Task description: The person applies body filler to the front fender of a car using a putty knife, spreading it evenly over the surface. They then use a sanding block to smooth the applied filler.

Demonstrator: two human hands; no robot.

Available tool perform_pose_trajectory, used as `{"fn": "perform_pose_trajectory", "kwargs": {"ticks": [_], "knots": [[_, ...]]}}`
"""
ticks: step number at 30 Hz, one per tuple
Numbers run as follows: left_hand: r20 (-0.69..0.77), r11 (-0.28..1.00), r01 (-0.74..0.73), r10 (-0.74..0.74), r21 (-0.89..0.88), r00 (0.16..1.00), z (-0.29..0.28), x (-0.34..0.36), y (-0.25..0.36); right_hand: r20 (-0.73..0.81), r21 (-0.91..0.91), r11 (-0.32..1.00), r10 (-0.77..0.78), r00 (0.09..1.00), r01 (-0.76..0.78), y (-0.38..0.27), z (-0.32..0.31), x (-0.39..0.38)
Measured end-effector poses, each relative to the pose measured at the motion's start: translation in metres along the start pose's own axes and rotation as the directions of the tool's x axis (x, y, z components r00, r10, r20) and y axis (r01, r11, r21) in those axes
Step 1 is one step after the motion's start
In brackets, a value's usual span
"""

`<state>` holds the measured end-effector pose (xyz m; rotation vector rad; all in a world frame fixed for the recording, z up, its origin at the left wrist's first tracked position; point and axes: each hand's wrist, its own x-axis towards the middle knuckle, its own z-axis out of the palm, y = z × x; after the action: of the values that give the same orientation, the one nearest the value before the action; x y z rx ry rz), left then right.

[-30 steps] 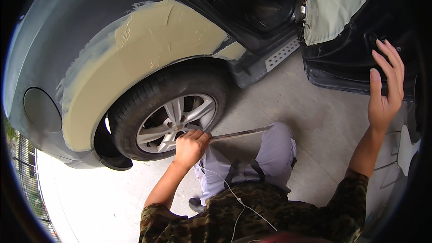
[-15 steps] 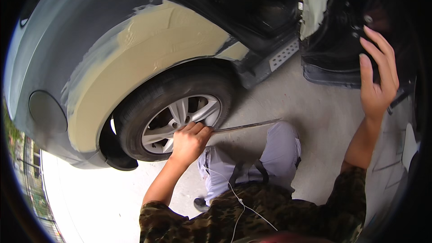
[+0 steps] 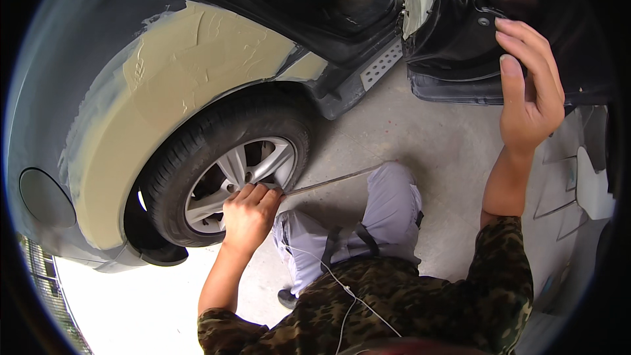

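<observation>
My left hand (image 3: 250,215) is closed around one end of a long thin flat strip (image 3: 328,183), in front of the car wheel (image 3: 253,164). Seen nearly edge-on, the strip slants up to the right, its far end by my right knee; its exact kind I cannot make out. My right hand (image 3: 531,89) is raised at the right, in front of the dark open car door (image 3: 473,75). Its fingers are stretched and slightly bent, with nothing in them. Beige filler (image 3: 174,69), uneven with ridges in its upper part, covers the car's fender above the wheel.
A round fuel flap (image 3: 47,197) sits left of the filler. The perforated door sill (image 3: 381,66) and the door's lower edge lie ahead. A white chair (image 3: 591,184) with thin metal legs stands at the far right on grey concrete floor (image 3: 447,158). A white cord (image 3: 342,283) hangs over my shirt.
The view has shifted, so the car and my legs appear further left. My left hand keeps its hold on the strip by the wheel; my right hand stays raised and open.
</observation>
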<state>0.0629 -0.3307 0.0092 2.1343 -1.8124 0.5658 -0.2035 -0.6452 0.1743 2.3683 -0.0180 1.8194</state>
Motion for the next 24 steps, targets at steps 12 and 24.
{"fn": "perform_pose_trajectory", "kwargs": {"ticks": [12, 24], "knots": [[-0.011, 1.000, -0.023, 0.023, 0.013, 1.000, -0.010, 0.009, 0.006, -0.060, 0.149, 0.989, 0.009, 0.998, 0.000, 0.006, -0.001, -0.012], [-0.030, 0.998, 0.020, -0.022, -0.063, 0.999, 0.007, 0.005, 0.001, -0.385, -0.039, 0.957, 0.250, 0.888, -0.286, 0.097, -0.104, -0.091]]}}
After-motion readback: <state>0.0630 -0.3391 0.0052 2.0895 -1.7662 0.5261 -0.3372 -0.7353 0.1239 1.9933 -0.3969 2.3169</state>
